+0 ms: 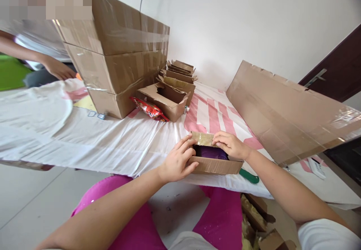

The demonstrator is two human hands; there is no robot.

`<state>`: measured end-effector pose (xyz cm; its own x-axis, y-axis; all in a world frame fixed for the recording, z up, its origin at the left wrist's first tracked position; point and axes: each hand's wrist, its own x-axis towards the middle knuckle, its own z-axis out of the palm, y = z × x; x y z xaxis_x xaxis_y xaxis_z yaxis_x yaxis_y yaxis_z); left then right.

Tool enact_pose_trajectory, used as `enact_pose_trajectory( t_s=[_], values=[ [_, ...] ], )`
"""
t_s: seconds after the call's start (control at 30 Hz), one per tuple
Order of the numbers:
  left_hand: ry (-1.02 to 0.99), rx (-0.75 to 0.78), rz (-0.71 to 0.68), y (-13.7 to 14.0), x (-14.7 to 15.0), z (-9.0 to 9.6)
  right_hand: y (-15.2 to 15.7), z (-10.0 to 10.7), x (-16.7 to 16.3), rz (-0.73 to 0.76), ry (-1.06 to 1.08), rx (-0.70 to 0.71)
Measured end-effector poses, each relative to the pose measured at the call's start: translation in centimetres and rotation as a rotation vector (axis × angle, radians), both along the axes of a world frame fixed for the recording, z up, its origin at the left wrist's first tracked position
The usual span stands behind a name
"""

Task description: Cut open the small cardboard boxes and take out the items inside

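A small open cardboard box (pixel 217 166) lies near the table's front edge, with something shiny and purple (pixel 212 153) inside. Its raised flap (pixel 204 139) carries a strip of clear tape. My left hand (pixel 177 161) grips the box's left end, thumb at the front wall and fingertips on the flap. The flap's right part is pinched by my right hand (pixel 229 144), whose fingers bend over its edge. A green handle-like object (pixel 249 176) sticks out at the box's right end; the rest of it is hidden.
Large taped cartons (pixel 132 50) stand left, beside a red snack packet (pixel 149 109) and several small open boxes (pixel 169 95). A big cardboard panel (pixel 284 110) leans at the right. Cardboard scraps (pixel 254 212) lie below. Across the table, another person's hand (pixel 59 69) rests near the cartons.
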<state>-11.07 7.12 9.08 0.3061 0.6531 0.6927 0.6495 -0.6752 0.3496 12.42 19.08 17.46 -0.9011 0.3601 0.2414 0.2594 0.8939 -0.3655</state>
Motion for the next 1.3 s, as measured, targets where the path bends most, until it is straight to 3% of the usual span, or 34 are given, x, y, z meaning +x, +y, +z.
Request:
enact_pose_trajectory(
  t_s=[0.17, 0.33, 0.43, 0.67, 0.73, 0.87, 0.93, 1.1, 1.3],
  values=[
    [0.018, 0.019, 0.014, 0.0, 0.0, 0.0, 0.2, 0.0, 0.0, -0.049, 0.01, -0.025],
    [0.017, 0.027, 0.013, 0.1, 0.1, 0.0, 2.2, -0.5, -0.4, -0.456, 0.018, -0.037],
    [0.017, 0.028, 0.013, 0.1, 0.1, 0.0, 3.4, -0.9, -1.0, -0.564, -0.066, -0.155],
    [0.031, 0.056, 0.018, 0.1, 0.0, 0.0, 3.6, -1.7, -2.5, -0.558, -0.021, -0.227],
    [0.042, 0.048, 0.032, 0.2, 0.0, 0.0, 2.9, -1.9, -2.5, -0.543, 0.032, -0.156],
    [0.059, 0.043, 0.047, 0.2, 0.0, -0.1, 1.2, -2.2, -2.1, -0.36, 0.18, 0.135],
    [0.062, 0.046, 0.048, 0.2, 0.0, -0.1, 0.8, -2.2, -1.8, -0.275, 0.222, 0.168],
    [0.065, 0.045, 0.056, 0.2, 0.1, -0.1, 1.5, -2.1, -1.5, -0.121, 0.244, 0.0],
    [0.068, 0.026, 0.054, 0.1, 0.0, 0.0, 1.9, -1.5, -0.6, -0.09, 0.224, -0.248]
  ],
)
